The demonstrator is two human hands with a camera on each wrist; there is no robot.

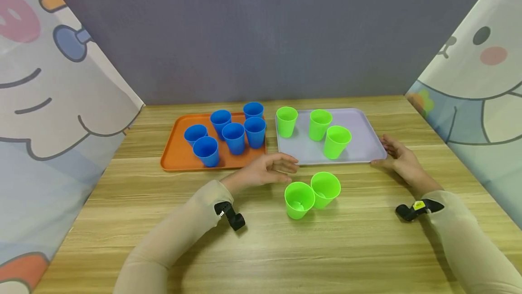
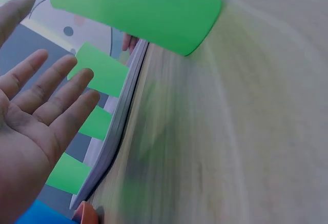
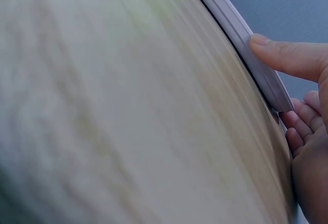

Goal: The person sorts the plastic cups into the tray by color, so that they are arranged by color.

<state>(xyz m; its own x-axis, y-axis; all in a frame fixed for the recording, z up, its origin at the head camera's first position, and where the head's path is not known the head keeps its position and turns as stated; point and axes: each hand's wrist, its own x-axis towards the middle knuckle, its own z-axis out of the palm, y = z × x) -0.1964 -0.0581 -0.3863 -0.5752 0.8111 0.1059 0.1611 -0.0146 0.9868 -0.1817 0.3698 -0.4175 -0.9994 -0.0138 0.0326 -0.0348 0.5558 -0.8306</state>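
My left hand (image 1: 267,169), fingers extended and thumb apart, is over the table just behind and left of two green cups. In the left wrist view its palm and spread fingers show nothing held. One green cup (image 1: 299,200) stands upright on the table; a second green cup (image 1: 326,190) stands right against it, slightly farther back. At the front right corner of the light purple tray (image 1: 360,135), my right hand (image 1: 401,162) holds the rim, thumb (image 3: 287,57) on the front edge and fingers curled by the side. Three green cups (image 1: 336,143) stand upright on this tray.
Left of the purple tray, an orange tray (image 1: 175,153) bears several upright blue cups (image 1: 206,152). A grey wall panel (image 1: 261,36) rises behind the wooden table (image 1: 277,257). Cartoon-printed cloth (image 1: 481,103) hangs at both sides.
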